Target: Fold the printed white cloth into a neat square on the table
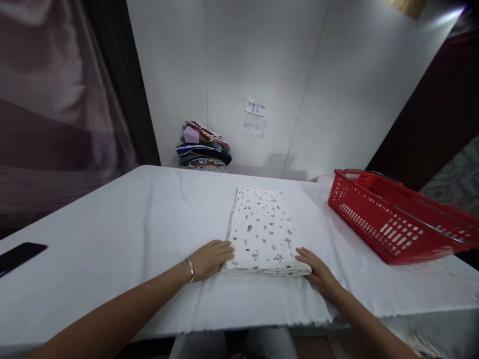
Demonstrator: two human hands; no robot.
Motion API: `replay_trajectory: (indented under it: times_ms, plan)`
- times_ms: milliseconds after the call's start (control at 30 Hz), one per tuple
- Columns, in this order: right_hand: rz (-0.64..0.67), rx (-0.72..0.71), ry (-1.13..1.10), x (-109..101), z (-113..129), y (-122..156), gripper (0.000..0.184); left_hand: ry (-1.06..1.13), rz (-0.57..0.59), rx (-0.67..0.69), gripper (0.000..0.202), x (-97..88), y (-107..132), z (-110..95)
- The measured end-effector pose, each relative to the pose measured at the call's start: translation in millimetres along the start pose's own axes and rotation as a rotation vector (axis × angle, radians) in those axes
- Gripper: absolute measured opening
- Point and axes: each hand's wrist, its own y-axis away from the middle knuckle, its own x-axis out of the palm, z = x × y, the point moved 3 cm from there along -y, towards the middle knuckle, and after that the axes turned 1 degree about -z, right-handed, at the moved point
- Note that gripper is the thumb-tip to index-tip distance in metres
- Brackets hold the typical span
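Observation:
A white cloth [262,232] printed with small palm trees, birds and leaves lies folded into a long rectangle in front of me. Its layered fold faces the table's near edge. My left hand [212,259], with a silver bracelet at the wrist, rests against the cloth's near left corner, its fingers stretched out. At the near right corner, my right hand [318,274] touches the side of the cloth with its fingers extended over the edge. Parts of both thumbs are hard to make out.
A white-covered table [179,219] spreads beneath the cloth. A red plastic basket [389,219] stands at the right. Several folded fabrics [204,147] are stacked at the back against the wall. A black phone-like object [22,255] lies at the left edge. Paper notes [254,117] hang on the wall.

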Motion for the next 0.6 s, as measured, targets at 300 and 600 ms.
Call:
replay_trajectory:
  times_ms: [300,600]
  plan:
    - [0.004,0.087,-0.084,-1,2,-1,0.039,0.105,-0.046,-0.064,0.029,-5.7,-6,-5]
    - [0.178,0.102,-0.134,-36,47,15,0.038,0.202,-0.151,-0.041,0.034,-26.4,18,-37]
